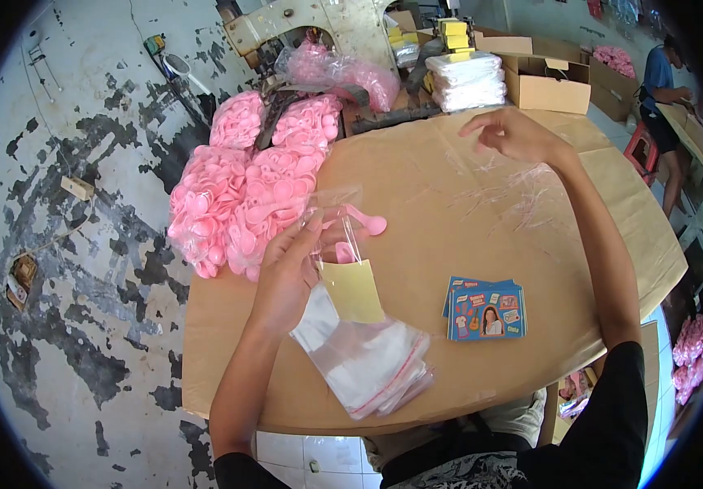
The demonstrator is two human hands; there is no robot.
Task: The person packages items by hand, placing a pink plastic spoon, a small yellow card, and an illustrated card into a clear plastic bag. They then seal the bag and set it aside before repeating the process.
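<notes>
My left hand (288, 254) pinches the top of a clear plastic bag (337, 232), which has a pale yellow card (353, 291) in its lower part. Something pink shows through the film just above the card. Beneath it lies a fanned stack of clear plastic bags (368, 363) on the brown-paper-covered table (441, 220). A pink spoon (374, 224) rests just beyond my fingers. Raised over the far right of the table, my right hand (515, 134) is empty, its fingers loosely bent and apart. Thin clear plastic strips (527, 191) are scattered below it.
Bags of pink spoons (274, 183) crowd the left edge. Blue printed cards (488, 310) lie stacked at right front. Behind the table are a machine (286, 28), a pile of packed plastic (467, 81) and a cardboard box (551, 85). Another person (661, 90) sits far right.
</notes>
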